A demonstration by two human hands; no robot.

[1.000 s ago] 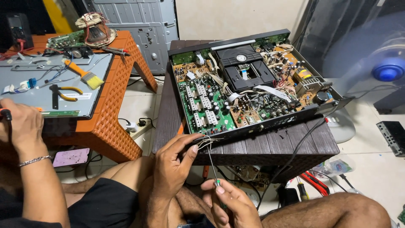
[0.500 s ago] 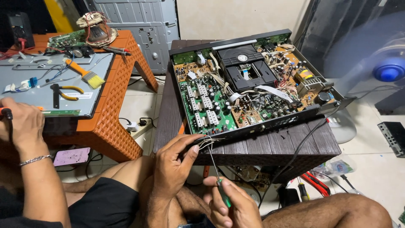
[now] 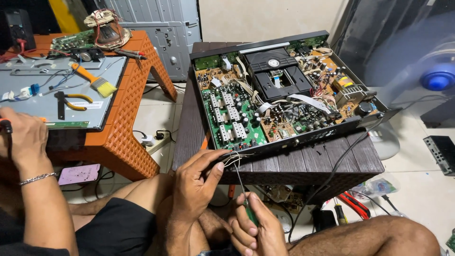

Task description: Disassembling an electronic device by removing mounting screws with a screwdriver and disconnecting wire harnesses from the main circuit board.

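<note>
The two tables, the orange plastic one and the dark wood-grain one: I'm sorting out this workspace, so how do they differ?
The orange lattice-sided plastic table bears a flat grey panel, a yellow-handled brush and pliers; the dark wood-grain slatted table bears one opened player chassis with green circuit boards. The orange one stands further left, by another person's hand; the dark one stands before the left hand. Both are low.

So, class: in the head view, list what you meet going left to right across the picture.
Co-worker's hand → brush → orange table → left hand → right hand → open circuit-board chassis → fan
</note>
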